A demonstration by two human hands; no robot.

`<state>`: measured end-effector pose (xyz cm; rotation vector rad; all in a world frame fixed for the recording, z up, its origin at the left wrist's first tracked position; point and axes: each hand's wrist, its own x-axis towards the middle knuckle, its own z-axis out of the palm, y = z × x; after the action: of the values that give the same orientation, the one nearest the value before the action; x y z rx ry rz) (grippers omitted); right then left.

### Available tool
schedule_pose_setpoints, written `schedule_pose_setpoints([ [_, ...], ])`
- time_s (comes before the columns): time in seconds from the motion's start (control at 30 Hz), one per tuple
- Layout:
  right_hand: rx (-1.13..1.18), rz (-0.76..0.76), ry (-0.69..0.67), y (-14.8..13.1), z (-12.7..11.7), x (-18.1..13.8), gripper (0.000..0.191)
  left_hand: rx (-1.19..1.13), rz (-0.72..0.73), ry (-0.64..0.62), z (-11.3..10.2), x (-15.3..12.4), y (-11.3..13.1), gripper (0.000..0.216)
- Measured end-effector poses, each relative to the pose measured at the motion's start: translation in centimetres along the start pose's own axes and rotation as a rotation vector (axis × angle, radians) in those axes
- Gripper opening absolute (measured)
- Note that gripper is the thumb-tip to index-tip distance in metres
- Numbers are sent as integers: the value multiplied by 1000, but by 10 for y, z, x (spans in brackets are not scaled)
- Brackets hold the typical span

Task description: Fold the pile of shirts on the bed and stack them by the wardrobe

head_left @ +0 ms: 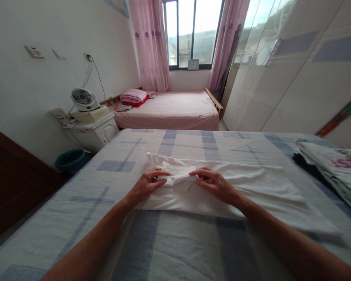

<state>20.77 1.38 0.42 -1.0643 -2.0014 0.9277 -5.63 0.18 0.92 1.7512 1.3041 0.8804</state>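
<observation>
A long white garment (251, 185) lies folded lengthwise and wrinkled across the bed in front of me. Whether it is a shirt or something else I cannot tell. Near its left end, a small folded-over flap of white cloth (178, 174) rests on top. My left hand (148, 182) pinches the flap's left edge between thumb and fingers. At the opposite edge, my right hand (215, 185) pinches the cloth the same way. Both forearms reach in from the lower corners.
The blue-and-white bedsheet (117, 167) spreads under everything. Folded clothes (336, 166) are stacked at the right. Beyond stands a pink-covered bed (181, 107), with a white wardrobe (280, 86) at right. A fan (83, 98) sits on a cabinet (96, 134); a bin (71, 160) stands below.
</observation>
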Motion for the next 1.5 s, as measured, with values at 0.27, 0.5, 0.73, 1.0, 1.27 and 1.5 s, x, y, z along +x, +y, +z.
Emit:
schedule_pose_setpoints([
  [0.27,66,-23,-41,-4,-1,-2,24,-144,-57,174,-3,0,-1,36],
  [0.5,-281,-194,-27,-2,5,-6,20,17,-22,139,-5,-2,4,33],
  [0.73,-565,-201,-44,-5,8,-11,22,387,-50,54,-9,-7,-2,29],
  [1.0,-680,-311,-6,-9,13,-14,21,670,435,106,-6,-7,-2,36],
  [1.27,-654,-237,23,-12,2,-9,31,751,399,20,-13,1,0,39],
  [1.5,-814,10,-12,26,-30,-13,59,983,167,-56,-20,10,-34,74],
])
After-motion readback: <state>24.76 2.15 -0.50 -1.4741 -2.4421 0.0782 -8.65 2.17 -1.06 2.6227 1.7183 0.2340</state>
